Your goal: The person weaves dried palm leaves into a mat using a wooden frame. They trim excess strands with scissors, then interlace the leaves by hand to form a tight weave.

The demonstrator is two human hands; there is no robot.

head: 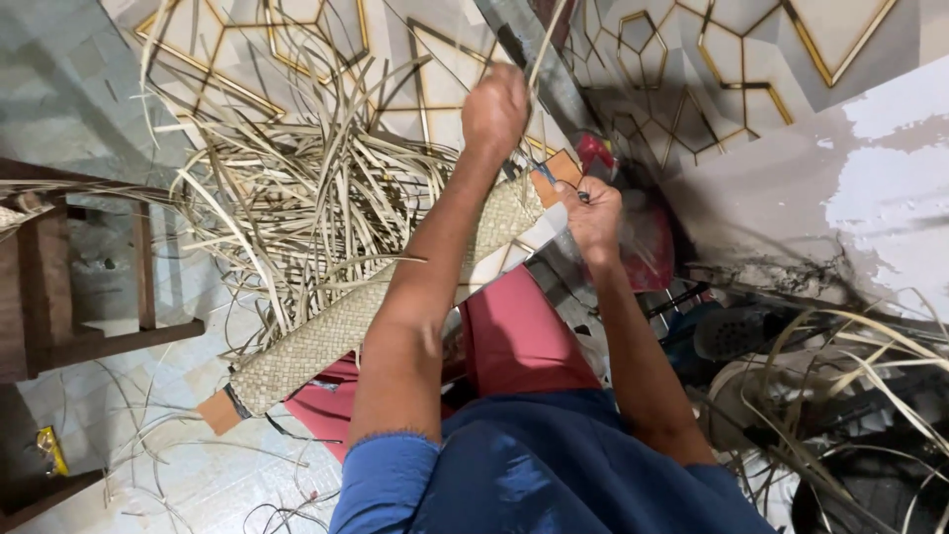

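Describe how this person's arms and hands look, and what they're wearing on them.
Both arms are bare from above the elbow down. Blue sleeves with frayed edges end at the upper arms. The left hand and right hand wear no gloves; any rings or bands are too small to tell.

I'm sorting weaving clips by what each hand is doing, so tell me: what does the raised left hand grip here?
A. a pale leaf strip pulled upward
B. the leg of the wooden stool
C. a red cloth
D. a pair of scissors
A: the left hand is shut around a pale leaf strip that runs up from its fist, above the woven mat; the right hand pinches at the mat's end.
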